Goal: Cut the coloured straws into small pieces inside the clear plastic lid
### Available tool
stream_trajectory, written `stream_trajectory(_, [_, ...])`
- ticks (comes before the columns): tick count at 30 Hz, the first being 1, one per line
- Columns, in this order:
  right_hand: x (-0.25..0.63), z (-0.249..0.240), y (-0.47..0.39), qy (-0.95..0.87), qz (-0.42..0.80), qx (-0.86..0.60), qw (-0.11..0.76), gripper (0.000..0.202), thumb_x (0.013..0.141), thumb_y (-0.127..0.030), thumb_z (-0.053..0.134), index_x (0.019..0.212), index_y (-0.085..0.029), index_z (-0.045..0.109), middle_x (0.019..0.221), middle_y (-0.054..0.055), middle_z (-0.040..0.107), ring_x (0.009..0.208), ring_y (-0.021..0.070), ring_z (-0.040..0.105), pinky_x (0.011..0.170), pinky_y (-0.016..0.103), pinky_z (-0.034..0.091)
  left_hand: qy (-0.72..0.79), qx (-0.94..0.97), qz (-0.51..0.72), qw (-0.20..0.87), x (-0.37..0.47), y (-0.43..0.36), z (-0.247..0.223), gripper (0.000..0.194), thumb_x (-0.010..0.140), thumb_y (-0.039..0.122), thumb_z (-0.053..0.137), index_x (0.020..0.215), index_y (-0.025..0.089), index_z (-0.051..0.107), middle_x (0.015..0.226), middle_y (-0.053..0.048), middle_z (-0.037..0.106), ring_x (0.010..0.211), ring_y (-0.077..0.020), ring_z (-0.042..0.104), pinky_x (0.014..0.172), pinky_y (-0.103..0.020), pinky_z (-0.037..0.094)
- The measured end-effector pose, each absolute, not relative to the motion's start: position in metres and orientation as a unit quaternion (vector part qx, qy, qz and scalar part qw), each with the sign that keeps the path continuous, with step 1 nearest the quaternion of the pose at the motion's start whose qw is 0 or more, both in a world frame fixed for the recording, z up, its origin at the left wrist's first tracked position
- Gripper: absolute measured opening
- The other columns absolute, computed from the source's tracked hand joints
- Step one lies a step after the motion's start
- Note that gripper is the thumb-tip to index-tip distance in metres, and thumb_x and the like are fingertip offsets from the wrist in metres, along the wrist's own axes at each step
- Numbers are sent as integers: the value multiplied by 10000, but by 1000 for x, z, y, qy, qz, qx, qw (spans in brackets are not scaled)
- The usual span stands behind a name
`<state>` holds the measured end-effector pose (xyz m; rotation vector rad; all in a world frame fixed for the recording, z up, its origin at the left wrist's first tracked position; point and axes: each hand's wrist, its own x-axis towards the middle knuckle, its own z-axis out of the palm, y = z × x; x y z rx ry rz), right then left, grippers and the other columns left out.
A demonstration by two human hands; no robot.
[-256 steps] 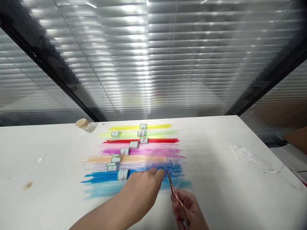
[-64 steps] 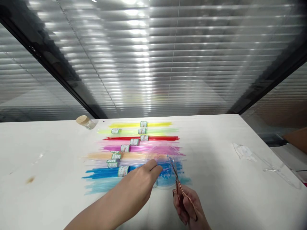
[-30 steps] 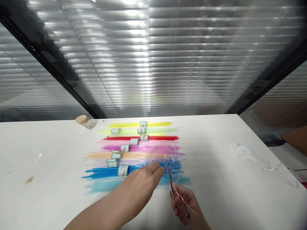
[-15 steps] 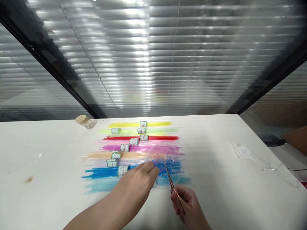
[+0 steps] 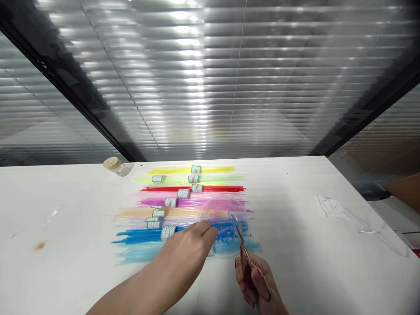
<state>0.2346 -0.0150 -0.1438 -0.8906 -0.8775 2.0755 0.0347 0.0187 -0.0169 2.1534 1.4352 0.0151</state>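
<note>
My left hand (image 5: 197, 239) is closed in a pinch over the left side of a clear round dish (image 5: 226, 197). A thin pale purple straw (image 5: 225, 229) seems to stick out from its fingertips toward the right. Small blue cut pieces (image 5: 226, 237) lie in the dish. My right hand (image 5: 257, 280), at the dish's near right, is closed around rose-gold scissors (image 5: 243, 247). Thumb and fingers sit in the handle loops, which are spread apart. The blades point up and left over the dish, apart from the left hand's fingertips.
Bundles of thin straws with paper bands lie side by side on the white table: yellow (image 5: 219, 169), red (image 5: 226, 189), blue (image 5: 141, 236) and other colours. A jar with a tan lid (image 5: 113, 164) stands at the back left. Crumpled clear plastic wrapping (image 5: 333, 208) lies at the right.
The scissors have turned and their handles have spread. Their tips have shifted a little to the right over the dish. My left hand has stayed almost in place.
</note>
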Motion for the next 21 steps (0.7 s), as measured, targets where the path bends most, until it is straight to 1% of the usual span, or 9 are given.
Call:
stream_trajectory(4, [233,-152,-18,-345,796,-354,349,648,742,-817,544,688,-175,477,521,-60,419,335,7,166,313,165,138,535,800,0,273,34,18,-18,284,924,39,300,943,206,529,941,-37,561,759,-153,513,697,-270,423])
stream_trajectory(7, [232,-161,-22,-369,793,-346,339,633,762,-796,546,681,-171,487,491,-67,402,326,8,162,331,181,114,532,798,12,282,33,17,-22,277,934,57,316,994,215,536,968,-38,565,799,-159,529,736,-271,435])
stream_trajectory(10, [231,-167,-25,-372,795,-350,327,637,764,-802,535,701,-169,496,485,-71,399,330,13,162,351,197,120,516,800,36,304,30,14,-29,284,944,87,328,1060,231,542,1005,-39,575,849,-170,547,764,-273,443])
stream_trajectory(16, [231,-171,-25,-386,784,-352,335,638,780,-794,524,647,-171,483,484,-72,348,369,30,158,370,213,104,486,806,99,323,24,9,-35,285,951,160,361,1140,245,557,1050,-40,604,907,-188,553,815,-289,444])
stream_trajectory(21, [233,-169,-24,-377,793,-344,334,617,778,-777,552,676,-171,495,476,-80,344,370,33,171,383,210,114,482,799,107,342,26,10,-33,302,959,169,358,1155,261,568,1081,-33,606,914,-188,560,801,-287,441])
